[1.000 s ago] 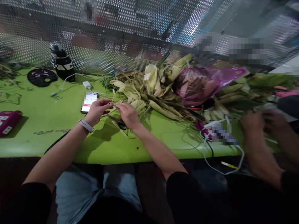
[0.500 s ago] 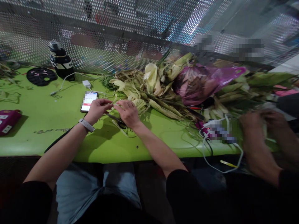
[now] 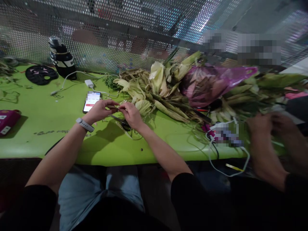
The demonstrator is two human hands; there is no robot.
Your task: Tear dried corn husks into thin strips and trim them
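My left hand and my right hand meet above the green table, both pinching a thin strip of dried corn husk between fingertips. A white band sits on my left wrist. A pair of scissors lies on the table under my right hand. Just beyond my hands lies a big pile of pale and green corn husks.
A lit phone lies left of my hands, with a white charger and cable behind it. A dark bottle and black disc stand far left. A pink plastic bag tops the husks. Another person's hands work at right.
My hands have drawn slightly closer together on the husk strip. The view has shifted a little; the other person's hands keep working at the right.
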